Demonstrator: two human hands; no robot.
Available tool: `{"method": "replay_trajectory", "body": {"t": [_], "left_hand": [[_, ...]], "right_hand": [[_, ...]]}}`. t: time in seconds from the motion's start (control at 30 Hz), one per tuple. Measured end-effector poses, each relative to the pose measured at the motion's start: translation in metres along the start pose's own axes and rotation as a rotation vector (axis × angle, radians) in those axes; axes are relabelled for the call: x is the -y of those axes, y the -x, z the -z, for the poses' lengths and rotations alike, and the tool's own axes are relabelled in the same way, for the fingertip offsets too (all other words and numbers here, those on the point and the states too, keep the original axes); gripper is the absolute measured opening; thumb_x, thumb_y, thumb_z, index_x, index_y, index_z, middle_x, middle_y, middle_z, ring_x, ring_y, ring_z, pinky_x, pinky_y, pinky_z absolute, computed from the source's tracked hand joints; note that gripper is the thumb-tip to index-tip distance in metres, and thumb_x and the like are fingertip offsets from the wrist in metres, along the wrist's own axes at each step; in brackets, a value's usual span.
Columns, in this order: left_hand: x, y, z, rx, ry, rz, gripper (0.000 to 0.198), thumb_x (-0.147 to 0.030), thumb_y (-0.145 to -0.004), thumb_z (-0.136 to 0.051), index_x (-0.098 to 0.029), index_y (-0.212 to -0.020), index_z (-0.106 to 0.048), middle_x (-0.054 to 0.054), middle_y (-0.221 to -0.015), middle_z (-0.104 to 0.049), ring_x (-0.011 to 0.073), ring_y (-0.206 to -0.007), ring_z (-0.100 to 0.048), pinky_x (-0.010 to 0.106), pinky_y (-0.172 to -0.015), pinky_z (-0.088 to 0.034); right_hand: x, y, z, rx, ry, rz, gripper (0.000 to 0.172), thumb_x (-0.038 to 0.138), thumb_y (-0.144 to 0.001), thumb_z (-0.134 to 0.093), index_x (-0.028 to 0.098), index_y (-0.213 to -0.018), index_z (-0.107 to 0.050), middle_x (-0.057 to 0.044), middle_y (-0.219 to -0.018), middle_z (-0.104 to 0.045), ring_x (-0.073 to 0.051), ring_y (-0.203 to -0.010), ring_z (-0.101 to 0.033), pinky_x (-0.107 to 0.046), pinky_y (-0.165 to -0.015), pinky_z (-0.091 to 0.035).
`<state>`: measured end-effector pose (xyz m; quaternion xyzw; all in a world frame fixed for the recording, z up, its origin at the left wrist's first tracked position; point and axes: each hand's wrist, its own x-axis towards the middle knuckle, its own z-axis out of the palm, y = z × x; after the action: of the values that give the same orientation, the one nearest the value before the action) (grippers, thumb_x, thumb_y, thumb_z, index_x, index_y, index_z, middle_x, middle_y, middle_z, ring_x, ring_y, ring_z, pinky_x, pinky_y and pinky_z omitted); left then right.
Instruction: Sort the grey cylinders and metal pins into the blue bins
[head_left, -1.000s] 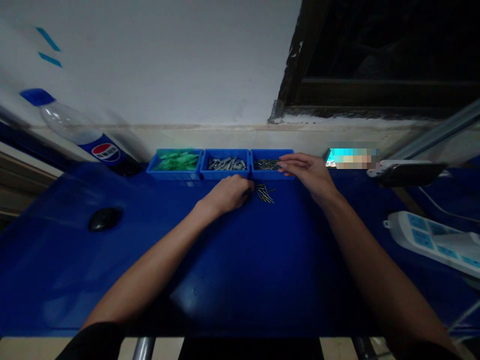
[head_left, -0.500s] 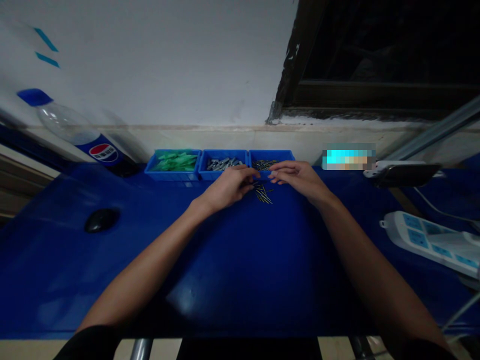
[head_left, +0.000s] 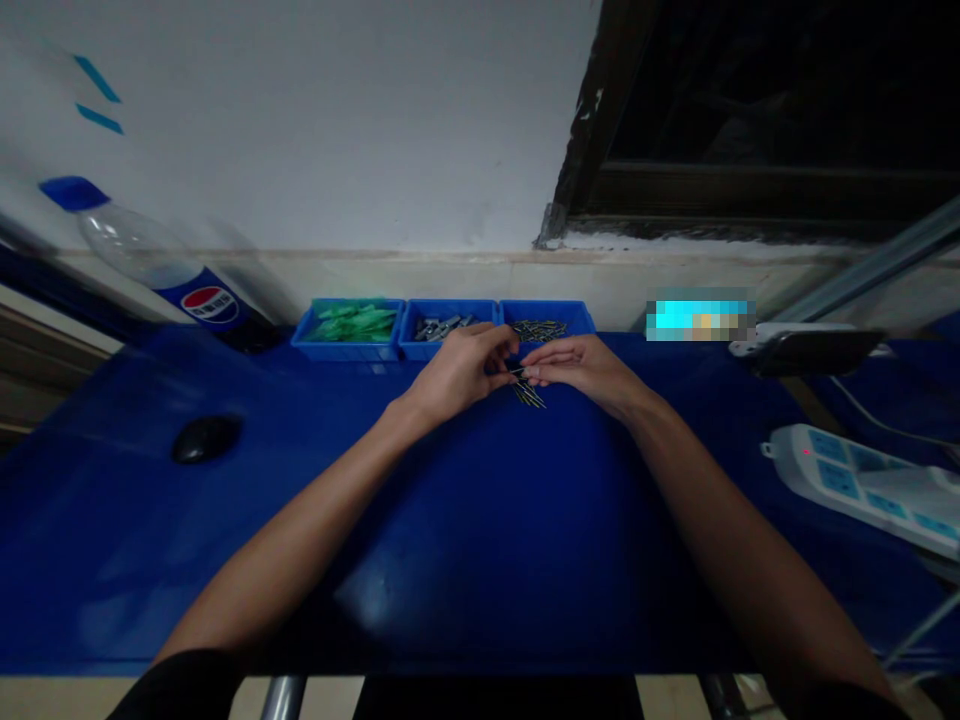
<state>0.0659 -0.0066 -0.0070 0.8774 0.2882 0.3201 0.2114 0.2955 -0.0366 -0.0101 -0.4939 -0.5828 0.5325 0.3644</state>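
Note:
My left hand is curled over a small pile of thin, pointed metal pieces on the blue table. Its thumb and fingers are bent together; whatever lies between them is too small to make out. Meeting it from the right, my right hand pinches one thin metal piece, whose end reaches toward the left thumb. Just behind the hands, a blue bin holds many similar thin metal pieces. The pile is partly covered by my fingers.
Left of that bin stand a blue bin of grey metal parts and another bin of green pieces. A cola bottle and black mouse are leftward. A phone and power strip are on the right.
My right hand has moved left and down, and its fingers have closed on a thin metal piece. My hands are now nearly touching above the pile.

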Motion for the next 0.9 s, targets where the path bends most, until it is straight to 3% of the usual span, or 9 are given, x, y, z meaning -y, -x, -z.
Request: {"method": "replay_trajectory", "body": {"t": [0.1,0.17,0.33,0.47,0.63,0.77,0.9], "left_hand": [[0.002,0.000,-0.001,0.035,-0.073,0.023,0.028,-0.027,-0.085,-0.085,-0.013,-0.103,-0.069,0.007,-0.095,-0.073,0.0178,-0.078,-0.071,0.030,-0.073,-0.057],[0.005,0.001,-0.003,0.086,-0.162,0.044,0.022,-0.031,-0.093,-0.076,-0.013,-0.104,-0.071,0.008,-0.095,-0.075,0.0212,-0.084,-0.073,0.033,-0.078,-0.058],[0.005,0.004,-0.015,0.288,-0.265,-0.014,0.026,-0.014,-0.104,-0.052,-0.015,-0.121,-0.072,0.013,-0.119,-0.076,0.0238,-0.107,-0.074,0.037,-0.095,-0.058],[-0.001,0.006,-0.022,0.396,-0.335,-0.013,0.040,-0.001,-0.099,-0.048,-0.017,-0.130,-0.069,0.013,-0.129,-0.073,0.0232,-0.115,-0.072,0.037,-0.096,-0.059],[-0.005,0.006,-0.018,0.437,-0.475,0.068,0.032,-0.002,-0.097,-0.050,-0.015,-0.111,-0.075,0.014,-0.110,-0.076,0.0258,-0.105,-0.074,0.037,-0.088,-0.060],[-0.005,0.005,-0.017,0.408,-0.532,0.109,0.028,-0.005,-0.097,-0.050,-0.015,-0.104,-0.075,0.014,-0.104,-0.077,0.0286,-0.098,-0.075,0.037,-0.082,-0.059],[-0.005,0.006,-0.018,0.342,-0.532,0.158,0.031,-0.006,-0.097,-0.048,-0.016,-0.114,-0.071,0.014,-0.102,-0.075,0.0279,-0.086,-0.075,0.036,-0.072,-0.057]], "right_hand": [[0.001,-0.001,0.004,-0.058,0.028,0.024,0.017,0.031,-0.072,-0.085,0.024,-0.088,-0.084,-0.006,-0.081,-0.081,-0.023,-0.079,-0.076,-0.043,-0.083,-0.062],[0.001,-0.001,0.009,-0.148,0.044,0.067,0.018,0.033,-0.072,-0.086,0.024,-0.087,-0.084,-0.005,-0.079,-0.081,-0.023,-0.078,-0.076,-0.044,-0.084,-0.063],[0.000,-0.002,0.021,-0.355,0.032,0.149,0.023,0.031,-0.072,-0.088,0.024,-0.094,-0.082,-0.006,-0.095,-0.083,-0.026,-0.094,-0.078,-0.049,-0.098,-0.061],[-0.001,-0.002,0.022,-0.332,0.038,0.137,0.030,0.026,-0.076,-0.086,0.025,-0.105,-0.081,-0.007,-0.102,-0.082,-0.028,-0.103,-0.077,-0.050,-0.102,-0.059],[-0.002,-0.003,0.018,-0.283,0.062,0.105,0.027,0.033,-0.078,-0.085,0.023,-0.103,-0.080,-0.008,-0.100,-0.082,-0.027,-0.094,-0.077,-0.050,-0.093,-0.062],[-0.002,-0.004,0.017,-0.272,0.075,0.101,0.028,0.038,-0.077,-0.085,0.023,-0.101,-0.080,-0.009,-0.097,-0.082,-0.026,-0.090,-0.077,-0.047,-0.088,-0.063],[0.001,-0.002,0.015,-0.246,0.090,0.097,0.026,0.038,-0.078,-0.084,0.023,-0.099,-0.081,-0.009,-0.096,-0.082,-0.026,-0.090,-0.077,-0.047,-0.086,-0.062]]}}
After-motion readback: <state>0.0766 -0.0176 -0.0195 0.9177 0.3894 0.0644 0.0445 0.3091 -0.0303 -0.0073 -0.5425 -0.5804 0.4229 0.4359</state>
